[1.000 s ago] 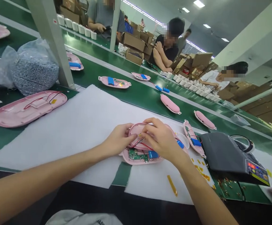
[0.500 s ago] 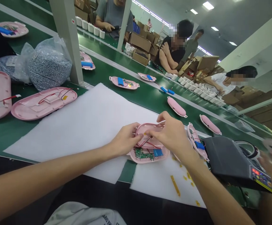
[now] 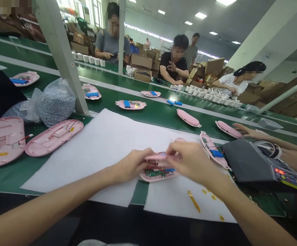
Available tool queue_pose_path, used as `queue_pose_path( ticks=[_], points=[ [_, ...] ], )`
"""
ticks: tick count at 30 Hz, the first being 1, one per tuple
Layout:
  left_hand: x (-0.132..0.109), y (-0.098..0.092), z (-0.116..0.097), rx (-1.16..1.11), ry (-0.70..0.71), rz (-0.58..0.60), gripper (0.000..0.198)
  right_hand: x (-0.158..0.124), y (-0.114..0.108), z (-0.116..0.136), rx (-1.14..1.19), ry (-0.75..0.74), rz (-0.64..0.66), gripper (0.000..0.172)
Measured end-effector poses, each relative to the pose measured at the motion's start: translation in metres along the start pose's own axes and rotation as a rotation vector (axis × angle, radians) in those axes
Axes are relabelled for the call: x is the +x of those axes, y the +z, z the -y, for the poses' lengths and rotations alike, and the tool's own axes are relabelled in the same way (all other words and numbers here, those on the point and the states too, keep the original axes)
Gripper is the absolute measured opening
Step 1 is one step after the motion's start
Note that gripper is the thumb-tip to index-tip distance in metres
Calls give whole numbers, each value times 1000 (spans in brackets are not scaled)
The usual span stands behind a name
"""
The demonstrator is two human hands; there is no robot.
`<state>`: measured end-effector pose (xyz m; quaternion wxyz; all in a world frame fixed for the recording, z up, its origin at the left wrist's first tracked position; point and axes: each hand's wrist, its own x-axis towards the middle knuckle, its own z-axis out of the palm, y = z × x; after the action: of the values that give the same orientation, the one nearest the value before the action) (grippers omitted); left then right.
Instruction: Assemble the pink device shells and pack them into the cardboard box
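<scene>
My left hand and my right hand are both closed on a pink cover shell, held nearly flat just above a pink base shell. The base lies on white foam sheet and shows a green circuit board and a blue battery. Red and black wires run between the two halves, partly hidden by my fingers.
Two pink covers lie at the left near a plastic bag of small parts. A dark tape dispenser stands at the right, where another person's hand reaches. More pink units ride the green belt. Several seated workers are beyond.
The pink cover has come down from tilted open to almost flat over the base. My view rose and shifted. Another person's hand came in at the right.
</scene>
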<state>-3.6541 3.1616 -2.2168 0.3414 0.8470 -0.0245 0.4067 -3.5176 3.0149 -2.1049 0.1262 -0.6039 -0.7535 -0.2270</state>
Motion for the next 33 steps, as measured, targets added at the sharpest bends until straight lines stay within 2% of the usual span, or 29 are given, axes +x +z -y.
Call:
queue_pose_path(
  ticks=[2,3,4,6,7,8,10,11,13,15,16,19,21,23,26,29,31,33],
  points=[
    [-2,-4,-5,105,128,168,29,-20,7,7,-129,-103,24,2],
    [-2,-7,-9,167,195,248,32,-26,13,7,-176,-113,57,13],
    [-1,-11,-13,237,248,311,33,-29,22,5,-208,-96,104,34],
    [3,-24,-20,386,297,421,39,-26,41,-7,-215,-39,198,88],
    [6,-34,-22,446,295,462,50,-22,49,-15,-189,-18,234,108],
    [12,-46,-22,484,269,488,60,-17,56,-23,-152,-11,263,118],
    [30,-78,-15,518,177,445,59,-11,64,-36,-71,-33,286,115],
    [44,-97,-6,548,120,357,52,-8,66,-41,-36,-58,284,111],
    [82,-136,18,659,-40,96,45,-2,63,-49,-1,-98,266,108],
    [127,-171,49,791,-267,-122,46,14,54,-61,-9,-36,213,108],
    [148,-185,65,825,-375,-173,48,29,49,-70,-32,36,170,107],
    [199,-208,106,819,-539,-184,52,97,33,-109,-174,327,23,98],
    [218,-210,123,779,-542,-143,46,147,28,-138,-265,487,5,91],
    [227,-207,131,740,-503,-113,36,185,29,-163,-291,595,37,85],
    [231,-207,127,703,-437,-126,29,211,37,-182,-264,674,56,83],
    [223,-215,100,716,-392,-218,34,204,32,-172,-249,684,29,91],
    [206,-217,70,597,-372,-347,51,177,17,-150,-238,575,-60,78],
    [177,-206,37,297,-352,-429,76,124,-3,-120,-176,376,-275,53]
  ],
)
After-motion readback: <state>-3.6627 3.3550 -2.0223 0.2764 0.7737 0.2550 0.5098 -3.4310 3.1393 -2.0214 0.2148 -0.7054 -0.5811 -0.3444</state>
